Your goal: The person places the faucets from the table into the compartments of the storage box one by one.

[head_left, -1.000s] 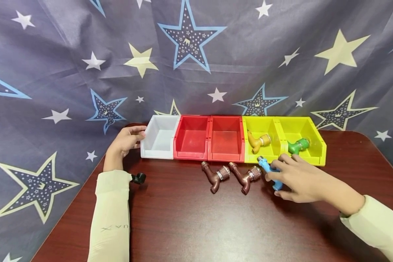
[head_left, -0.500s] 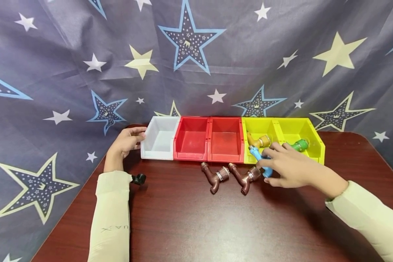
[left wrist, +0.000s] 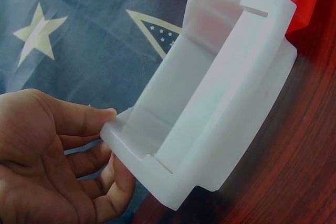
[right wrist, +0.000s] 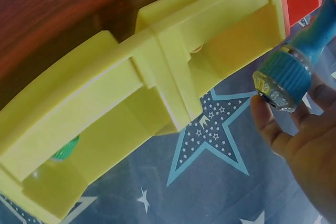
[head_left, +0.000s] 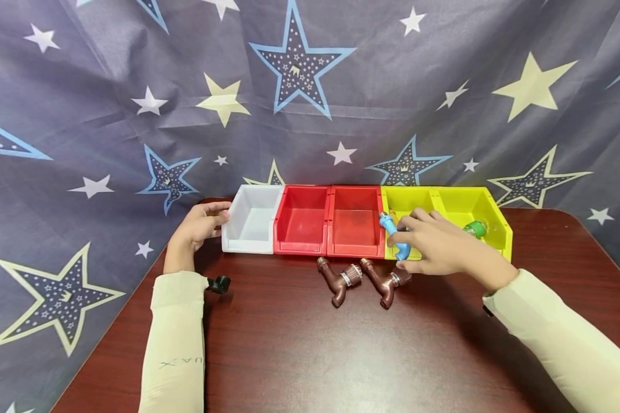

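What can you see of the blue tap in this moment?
The blue tap looks like plastic, with a grey, metallic-looking tip, a curved spout and, in the right wrist view, a ribbed knob with silvery trim. The right hand holds it in its fingers. In the head view it lies slanted, grey tip pointing away from the person and leftward, in front of the left yellow bin. It appears lifted; no contact beyond the hand is clear.

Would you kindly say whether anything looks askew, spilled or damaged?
Nothing stands out: the white plastic bin, two red plastic bins and two yellow plastic bins form one even row, two brown branched taps lie side by side on the reddish-brown table, and the right hand holds a blue branched tap. No spill or damage shows.
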A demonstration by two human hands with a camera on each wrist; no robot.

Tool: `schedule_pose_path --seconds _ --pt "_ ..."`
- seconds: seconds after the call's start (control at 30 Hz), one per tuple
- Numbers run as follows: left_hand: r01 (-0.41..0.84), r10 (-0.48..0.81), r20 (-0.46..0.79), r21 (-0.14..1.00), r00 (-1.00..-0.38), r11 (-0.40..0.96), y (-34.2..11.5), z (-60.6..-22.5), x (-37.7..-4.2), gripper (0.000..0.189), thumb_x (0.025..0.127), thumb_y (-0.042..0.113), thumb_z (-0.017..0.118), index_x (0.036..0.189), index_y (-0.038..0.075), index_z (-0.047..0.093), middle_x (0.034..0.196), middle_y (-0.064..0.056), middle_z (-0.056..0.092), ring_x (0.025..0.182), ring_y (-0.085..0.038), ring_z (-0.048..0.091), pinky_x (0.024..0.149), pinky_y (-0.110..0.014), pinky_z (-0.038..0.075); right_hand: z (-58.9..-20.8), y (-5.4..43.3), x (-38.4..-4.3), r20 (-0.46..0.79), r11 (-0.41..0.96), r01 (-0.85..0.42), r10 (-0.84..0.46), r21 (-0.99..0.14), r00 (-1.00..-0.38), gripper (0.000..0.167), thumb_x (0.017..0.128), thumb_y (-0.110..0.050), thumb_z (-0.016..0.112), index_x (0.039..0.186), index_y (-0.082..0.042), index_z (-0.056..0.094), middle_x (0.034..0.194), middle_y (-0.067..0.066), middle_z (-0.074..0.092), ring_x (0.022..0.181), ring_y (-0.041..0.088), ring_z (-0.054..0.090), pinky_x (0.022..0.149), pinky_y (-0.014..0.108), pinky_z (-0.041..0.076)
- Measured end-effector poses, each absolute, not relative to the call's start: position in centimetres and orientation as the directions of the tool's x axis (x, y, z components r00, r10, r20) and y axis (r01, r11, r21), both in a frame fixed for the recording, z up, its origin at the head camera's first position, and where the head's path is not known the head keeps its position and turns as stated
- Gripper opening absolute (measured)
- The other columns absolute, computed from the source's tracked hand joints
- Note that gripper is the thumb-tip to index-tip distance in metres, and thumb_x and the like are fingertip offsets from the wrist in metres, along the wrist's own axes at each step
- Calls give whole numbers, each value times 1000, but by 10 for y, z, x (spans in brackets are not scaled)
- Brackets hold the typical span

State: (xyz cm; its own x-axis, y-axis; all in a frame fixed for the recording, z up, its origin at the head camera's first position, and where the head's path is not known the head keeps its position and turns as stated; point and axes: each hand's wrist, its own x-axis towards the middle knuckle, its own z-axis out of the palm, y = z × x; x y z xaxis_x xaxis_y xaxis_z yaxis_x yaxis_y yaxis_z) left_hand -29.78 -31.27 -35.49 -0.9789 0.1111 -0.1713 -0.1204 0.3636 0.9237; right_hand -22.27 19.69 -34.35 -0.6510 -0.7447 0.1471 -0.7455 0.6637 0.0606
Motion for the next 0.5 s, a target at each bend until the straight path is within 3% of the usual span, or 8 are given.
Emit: schedule_pose_path --seconds 0.33,0.5 --pt "-126 111 -176 925 -978 358 -315 -359 -302 51 105 3 50 154 -4 39 149 -28 44 125 -37 51 100 -48 49 -344 180 -242 161 685 -729 -720 7 -675 42 86 -41 77 123 -23 73 121 8 64 104 28 48 83 46 40" --pt "-115 103 -164 922 -981 370 -321 -373 -311 50 106 6 49 155 -1 39 149 -26 45 126 -36 51 99 -45 50 -342 169 -247 144 704 -710 -702 -4 -697 43 86 -42 79 124 -22 73 118 7 64 102 27 47 82 46 40"
